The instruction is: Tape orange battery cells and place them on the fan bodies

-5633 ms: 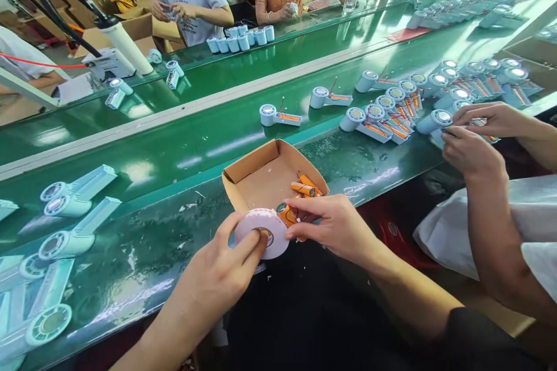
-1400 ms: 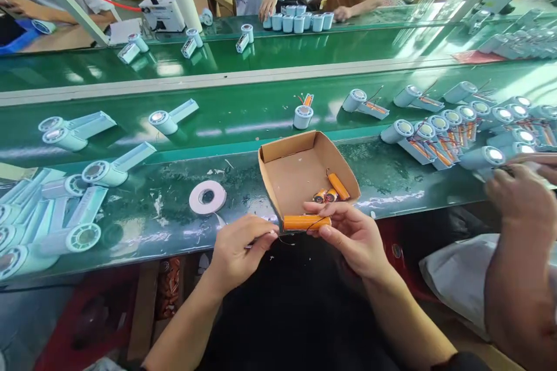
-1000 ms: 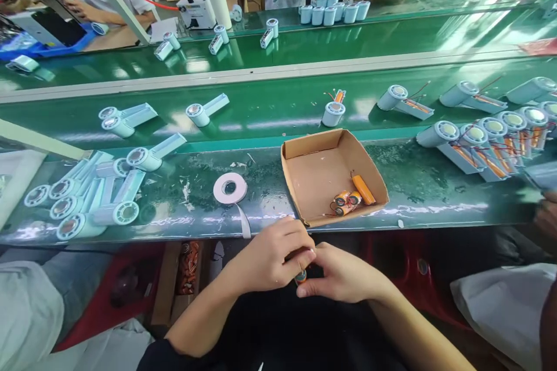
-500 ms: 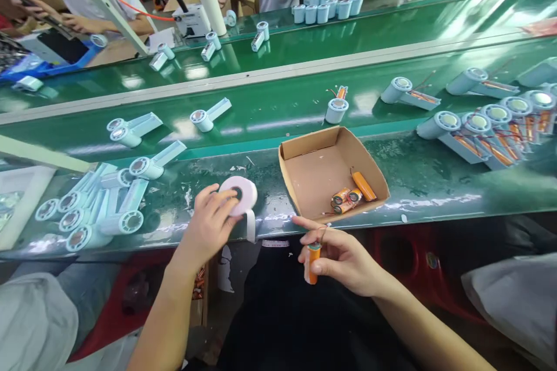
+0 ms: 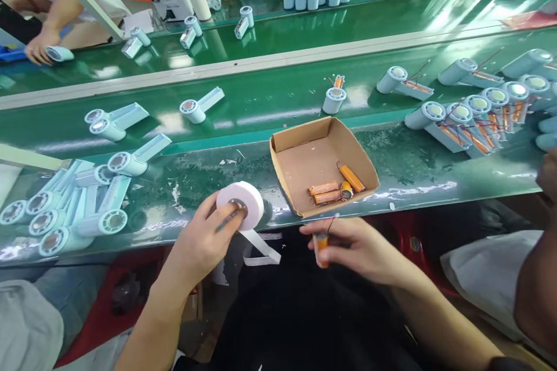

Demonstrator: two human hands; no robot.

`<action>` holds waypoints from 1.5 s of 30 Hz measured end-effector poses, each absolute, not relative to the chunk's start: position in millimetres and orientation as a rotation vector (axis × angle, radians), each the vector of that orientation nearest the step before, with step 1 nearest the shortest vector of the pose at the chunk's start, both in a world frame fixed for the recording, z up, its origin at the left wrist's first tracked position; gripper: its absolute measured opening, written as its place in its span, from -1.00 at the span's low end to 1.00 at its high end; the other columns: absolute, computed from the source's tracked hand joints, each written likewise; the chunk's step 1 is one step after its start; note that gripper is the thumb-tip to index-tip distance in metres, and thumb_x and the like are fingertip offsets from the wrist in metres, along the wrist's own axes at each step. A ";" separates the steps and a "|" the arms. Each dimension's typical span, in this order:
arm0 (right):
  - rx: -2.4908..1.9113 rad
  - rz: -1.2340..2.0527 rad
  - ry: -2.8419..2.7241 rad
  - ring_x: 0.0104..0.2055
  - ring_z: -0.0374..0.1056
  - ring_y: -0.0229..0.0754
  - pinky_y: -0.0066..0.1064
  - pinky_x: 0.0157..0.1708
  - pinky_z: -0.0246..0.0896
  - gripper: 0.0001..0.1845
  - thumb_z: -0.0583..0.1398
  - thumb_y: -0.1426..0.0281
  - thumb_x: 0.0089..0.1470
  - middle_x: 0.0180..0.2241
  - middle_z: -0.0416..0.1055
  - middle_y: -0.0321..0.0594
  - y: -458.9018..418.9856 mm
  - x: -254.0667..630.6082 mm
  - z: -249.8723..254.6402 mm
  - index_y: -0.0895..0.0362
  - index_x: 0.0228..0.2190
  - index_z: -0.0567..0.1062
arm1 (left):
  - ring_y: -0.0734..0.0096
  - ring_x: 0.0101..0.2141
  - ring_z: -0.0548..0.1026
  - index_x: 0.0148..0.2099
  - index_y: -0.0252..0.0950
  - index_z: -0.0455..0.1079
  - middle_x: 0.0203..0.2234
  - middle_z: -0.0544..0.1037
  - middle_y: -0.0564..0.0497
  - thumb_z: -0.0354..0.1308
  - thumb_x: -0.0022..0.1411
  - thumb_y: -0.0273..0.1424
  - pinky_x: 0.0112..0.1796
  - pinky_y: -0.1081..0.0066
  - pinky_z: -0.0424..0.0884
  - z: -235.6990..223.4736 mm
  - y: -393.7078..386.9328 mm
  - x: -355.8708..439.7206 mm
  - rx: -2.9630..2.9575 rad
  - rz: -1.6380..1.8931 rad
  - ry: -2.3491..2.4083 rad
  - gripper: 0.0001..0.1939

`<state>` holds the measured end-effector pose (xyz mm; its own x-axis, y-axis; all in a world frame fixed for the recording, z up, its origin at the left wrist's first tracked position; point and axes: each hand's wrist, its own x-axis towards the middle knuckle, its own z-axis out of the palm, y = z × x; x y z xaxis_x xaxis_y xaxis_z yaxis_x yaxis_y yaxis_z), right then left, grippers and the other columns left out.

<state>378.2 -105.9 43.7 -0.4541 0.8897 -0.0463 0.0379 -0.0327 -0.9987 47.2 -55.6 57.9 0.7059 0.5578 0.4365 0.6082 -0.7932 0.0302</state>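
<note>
My left hand [image 5: 202, 240] grips a white roll of tape [image 5: 242, 213], lifted just off the green bench edge, with a loose strip of tape [image 5: 261, 248] hanging from it. My right hand [image 5: 354, 246] is closed on an orange battery cell [image 5: 321, 241] with thin wires, held upright in front of my lap. A shallow cardboard tray [image 5: 304, 134] on the bench just beyond my hands holds three more orange battery cells [image 5: 333, 186].
Pale blue handheld fan housings [image 5: 78, 208] lie piled at the left, and several more [image 5: 474, 113] with orange cells at the right. Others ride the green conveyor belt [image 5: 270, 104]. A neighbour's hand [image 5: 549, 171] shows at the right edge. People work across the belt.
My left hand has picked the tape roll up off the bench and brought it toward me, its strip trailing. My right hand has kept the battery cell, shifting slightly.
</note>
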 end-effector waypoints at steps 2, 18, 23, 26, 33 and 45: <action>-1.096 1.462 -1.420 -0.42 0.57 -0.20 -0.34 -0.33 0.54 -0.53 0.37 0.27 0.24 -0.16 0.69 -0.18 -103.9 381.5 51.5 -0.01 0.17 0.60 | -0.15 0.31 0.40 0.20 -0.27 0.51 -0.05 0.61 -0.15 0.13 0.33 -0.72 0.20 -0.07 0.55 63.0 -60.9 55.2 -2.864 -0.611 -0.871 -0.52; -1.221 1.100 -1.789 -0.05 0.63 -0.05 -0.28 0.03 0.51 -0.61 0.23 0.38 0.34 -0.12 0.70 -0.16 -91.8 365.0 64.6 0.04 0.15 0.61 | 0.10 0.32 0.43 0.12 -0.19 0.55 -0.07 0.64 0.01 0.10 0.36 -0.73 0.08 0.36 0.62 96.1 -52.4 85.2 -3.048 -0.413 -0.486 -0.55; -1.203 1.168 -1.809 -0.03 0.62 -0.02 -0.23 0.06 0.50 -0.64 0.22 0.42 0.32 -0.08 0.68 -0.11 -90.4 372.2 67.9 0.06 0.09 0.63 | 0.08 0.27 0.49 0.07 -0.19 0.57 -0.12 0.65 0.00 0.11 0.33 -0.75 0.11 0.27 0.62 92.1 -52.7 90.0 -3.075 -0.425 -0.486 -0.55; -1.200 1.289 -1.681 -0.32 0.57 -0.13 -0.30 -0.11 0.53 -0.73 0.25 0.37 0.32 -0.40 0.63 -0.26 -94.3 365.4 61.8 0.06 0.01 0.65 | 0.03 0.26 0.51 0.07 -0.19 0.58 -0.18 0.66 -0.01 0.14 0.37 -0.69 0.03 0.30 0.66 95.6 -50.5 91.1 -3.063 -0.459 -0.489 -0.61; -1.061 1.093 -0.769 0.07 0.60 0.07 0.00 0.07 0.56 -0.56 0.38 0.08 0.24 0.07 0.63 -0.08 -93.2 335.6 32.8 -0.06 0.08 0.56 | -0.16 0.29 0.45 0.05 -0.21 0.60 -0.28 0.68 -0.06 0.15 0.41 -0.63 -0.01 0.22 0.68 80.9 -72.4 110.1 -2.983 -0.692 -0.672 -0.68; -1.131 0.660 -0.572 -0.04 0.63 0.05 0.02 -0.09 0.61 -0.65 0.51 0.12 0.05 0.01 0.64 -0.12 -64.0 445.5 55.2 -0.14 -0.11 0.68 | -0.04 0.28 0.46 0.10 -0.22 0.60 0.04 0.68 -0.13 0.07 0.50 -0.09 0.25 0.02 0.47 28.5 56.5 3.7 -2.654 -0.709 -1.710 -0.58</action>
<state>445.5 -64.0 55.2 0.6795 0.7290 0.0827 -0.1852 0.2795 -0.9421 3.7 56.5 28.5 0.3468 0.8857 0.3086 0.8443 -0.4381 0.3085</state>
